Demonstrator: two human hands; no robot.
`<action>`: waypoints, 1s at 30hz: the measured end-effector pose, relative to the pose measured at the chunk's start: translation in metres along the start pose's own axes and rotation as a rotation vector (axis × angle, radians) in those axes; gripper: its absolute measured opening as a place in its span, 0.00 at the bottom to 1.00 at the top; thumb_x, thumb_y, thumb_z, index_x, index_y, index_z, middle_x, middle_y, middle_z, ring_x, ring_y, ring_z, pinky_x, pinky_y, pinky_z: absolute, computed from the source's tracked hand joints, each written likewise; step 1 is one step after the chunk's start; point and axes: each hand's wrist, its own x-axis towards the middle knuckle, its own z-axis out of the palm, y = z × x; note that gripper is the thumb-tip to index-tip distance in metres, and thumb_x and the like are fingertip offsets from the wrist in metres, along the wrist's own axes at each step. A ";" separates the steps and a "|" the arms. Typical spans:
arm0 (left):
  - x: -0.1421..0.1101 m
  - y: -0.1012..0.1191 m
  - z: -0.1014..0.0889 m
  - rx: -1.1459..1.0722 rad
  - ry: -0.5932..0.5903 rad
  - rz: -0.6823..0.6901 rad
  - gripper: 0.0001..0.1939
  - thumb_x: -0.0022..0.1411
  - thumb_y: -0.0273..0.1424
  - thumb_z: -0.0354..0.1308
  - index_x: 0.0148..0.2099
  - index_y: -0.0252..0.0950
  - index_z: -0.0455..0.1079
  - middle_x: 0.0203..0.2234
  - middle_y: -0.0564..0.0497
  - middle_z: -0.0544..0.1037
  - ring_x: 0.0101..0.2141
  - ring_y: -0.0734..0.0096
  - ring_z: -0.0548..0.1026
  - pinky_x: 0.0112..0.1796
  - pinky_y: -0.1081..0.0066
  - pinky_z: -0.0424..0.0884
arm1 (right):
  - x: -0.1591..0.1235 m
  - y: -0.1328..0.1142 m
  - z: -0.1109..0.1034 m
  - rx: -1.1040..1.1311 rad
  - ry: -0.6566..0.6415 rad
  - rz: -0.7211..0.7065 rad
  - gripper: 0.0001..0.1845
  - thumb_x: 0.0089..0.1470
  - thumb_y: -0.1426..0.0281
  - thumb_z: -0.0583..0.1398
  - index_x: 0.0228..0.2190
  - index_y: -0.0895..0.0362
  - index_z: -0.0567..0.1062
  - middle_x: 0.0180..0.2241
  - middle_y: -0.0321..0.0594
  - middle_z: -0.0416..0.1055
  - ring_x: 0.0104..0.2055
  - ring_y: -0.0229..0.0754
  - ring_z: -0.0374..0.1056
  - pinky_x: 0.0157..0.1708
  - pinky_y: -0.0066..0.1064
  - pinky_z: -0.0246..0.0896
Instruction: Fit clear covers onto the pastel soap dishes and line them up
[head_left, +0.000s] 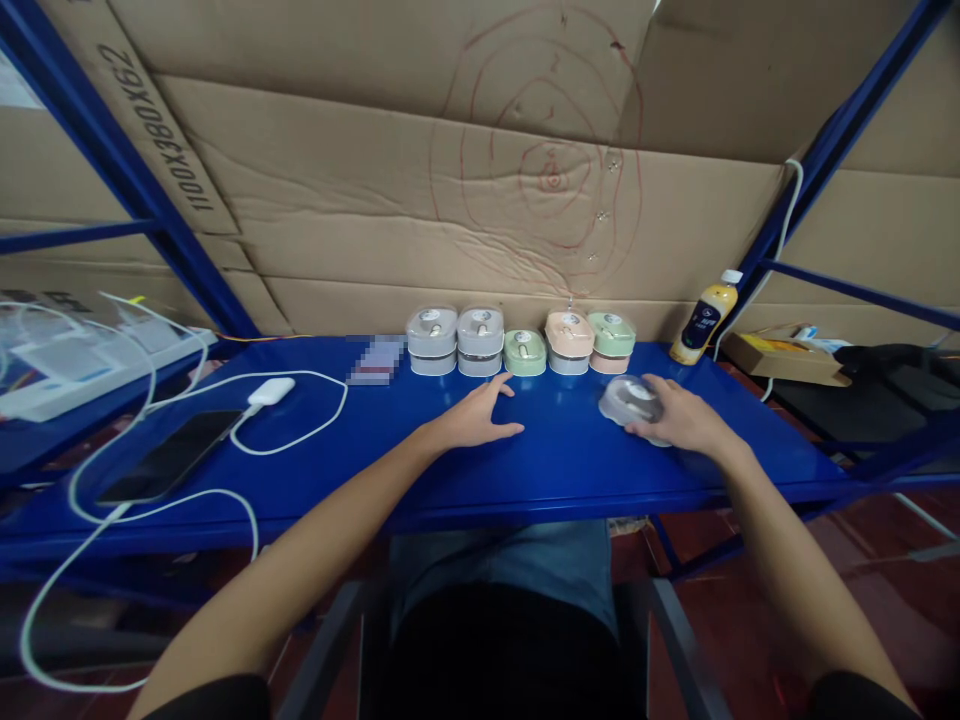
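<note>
My right hand [682, 415] is closed around a grey container with a clear lid [628, 398], blurred a little by motion, at the right front of the row. Thumb and fingers apart, my left hand [480, 412] hovers near the single green container [525, 352] and holds nothing. Left of that one stand two grey stacks, the outer stack [432, 340] and the inner stack [480, 340]. To its right are a stack with a peach top [569, 341] and grey base, and a stack with a green top [612, 341] and peach base.
The blue shelf [480, 485] has cardboard [337, 200] behind it. A juice bottle [705, 318] stands at the back right. At left lie a black phone [172, 457], a white adapter [271, 391] with looping cables, and a pixelated flat item [377, 360]. Blue posts flank both sides.
</note>
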 end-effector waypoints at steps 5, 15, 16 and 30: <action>-0.001 0.003 -0.002 -0.001 -0.006 0.004 0.50 0.64 0.51 0.67 0.79 0.39 0.52 0.67 0.37 0.74 0.69 0.41 0.70 0.67 0.47 0.67 | 0.041 0.065 0.001 -0.045 0.100 0.331 0.57 0.50 0.35 0.68 0.67 0.59 0.68 0.61 0.69 0.74 0.60 0.75 0.75 0.55 0.57 0.72; 0.001 -0.006 -0.001 -0.017 0.022 0.084 0.45 0.62 0.51 0.70 0.74 0.39 0.62 0.65 0.37 0.75 0.67 0.40 0.73 0.66 0.46 0.69 | 0.114 0.062 0.016 0.235 0.336 0.565 0.38 0.58 0.50 0.67 0.57 0.67 0.73 0.58 0.71 0.73 0.62 0.68 0.71 0.59 0.51 0.68; 0.001 -0.006 -0.001 -0.018 0.024 0.088 0.44 0.62 0.51 0.70 0.73 0.39 0.62 0.65 0.37 0.75 0.67 0.40 0.73 0.67 0.46 0.69 | 0.118 0.061 0.019 0.251 0.367 0.563 0.37 0.57 0.50 0.67 0.55 0.66 0.74 0.58 0.70 0.73 0.63 0.68 0.69 0.60 0.51 0.67; 0.001 -0.001 -0.003 0.002 -0.020 0.046 0.45 0.63 0.51 0.68 0.74 0.36 0.60 0.67 0.33 0.73 0.69 0.38 0.70 0.69 0.43 0.66 | 0.140 0.055 0.037 0.344 0.433 0.433 0.27 0.67 0.56 0.55 0.55 0.63 0.78 0.54 0.61 0.78 0.58 0.58 0.73 0.63 0.48 0.65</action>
